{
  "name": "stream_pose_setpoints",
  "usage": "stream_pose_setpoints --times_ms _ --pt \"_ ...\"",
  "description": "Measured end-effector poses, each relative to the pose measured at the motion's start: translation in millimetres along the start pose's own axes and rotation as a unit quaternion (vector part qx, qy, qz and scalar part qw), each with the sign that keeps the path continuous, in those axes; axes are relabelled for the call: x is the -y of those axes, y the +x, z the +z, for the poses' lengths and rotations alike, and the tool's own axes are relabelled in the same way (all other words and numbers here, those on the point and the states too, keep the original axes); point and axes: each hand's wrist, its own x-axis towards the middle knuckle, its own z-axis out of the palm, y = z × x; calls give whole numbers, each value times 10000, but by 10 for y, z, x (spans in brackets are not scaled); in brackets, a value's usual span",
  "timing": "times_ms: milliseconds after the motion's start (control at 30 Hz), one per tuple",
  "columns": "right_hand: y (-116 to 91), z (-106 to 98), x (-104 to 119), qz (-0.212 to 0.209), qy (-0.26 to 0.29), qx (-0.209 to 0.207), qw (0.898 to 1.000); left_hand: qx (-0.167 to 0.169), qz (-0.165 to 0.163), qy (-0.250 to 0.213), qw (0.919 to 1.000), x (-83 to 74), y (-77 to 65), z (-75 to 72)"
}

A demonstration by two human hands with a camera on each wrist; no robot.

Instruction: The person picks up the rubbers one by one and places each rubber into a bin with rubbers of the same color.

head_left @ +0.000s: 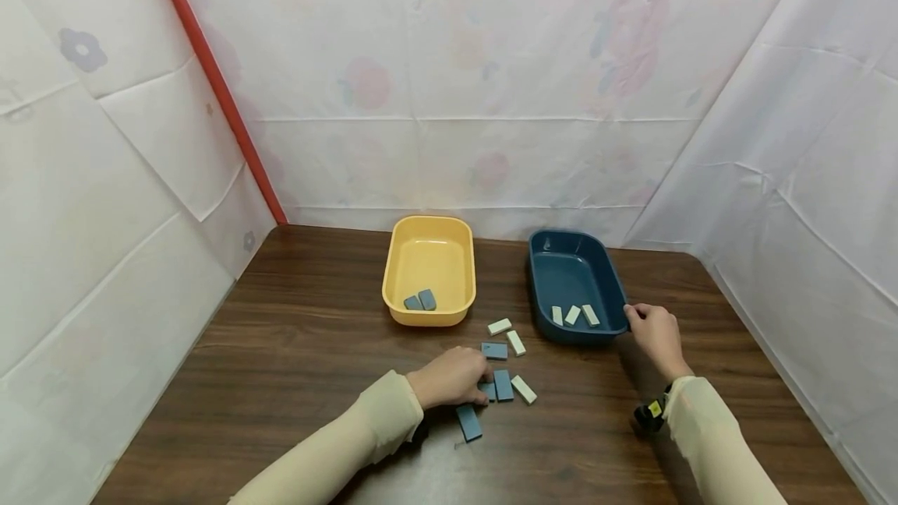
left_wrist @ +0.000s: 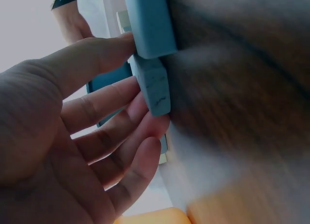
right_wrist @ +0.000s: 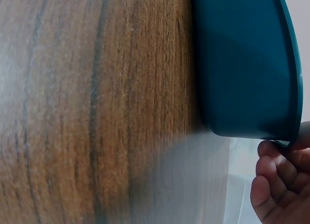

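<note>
Near left, a cream fabric sleeve (head_left: pixel 344 443); the left hand (head_left: pixel 449 378) curls its fingers round a grey-blue rectangular block (left_wrist: pixel 154 86) on the wooden worktop (head_left: pixel 568 443), best lifted straight. The right hand (head_left: pixel 658 337) pinches the dark-blue tray (head_left: pixel 571 275).

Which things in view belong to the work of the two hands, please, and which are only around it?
Seemingly in the work:
- blue-grey blocks, one between thumb and fingers of the left grip
- white blocks
- yellow tray
- blue tray, pinched at its rim by the right grip

Only around it:
- red strip
- printed white sheets
- black wrist device
</note>
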Motion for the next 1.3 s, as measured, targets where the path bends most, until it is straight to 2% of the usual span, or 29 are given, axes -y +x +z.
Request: stream_pose_setpoints --times_ms 300,533,800,1000,1133,1300 --pt "-9 13 -20 97 -58 57 9999 -30 -63 -22 10000 -7 1 13" --pt "-14 19 -34 123 -58 40 9999 -140 -103 39 9998 8 -13 -32" --pt "-7 24 -33 60 -82 -83 9999 -538 -123 10 9985 61 -49 -174" --pt "-11 40 -33 55 -2 -9 10000 -886 -201 -7 9959 79 -110 -345" --pt "3 49 -29 -24 52 -59 10000 -1216 -399 -149 9917 101 -155 -486" --pt "13 46 -26 4 17 -132 9999 -1702 -786 -264 9819 181 -170 -639"
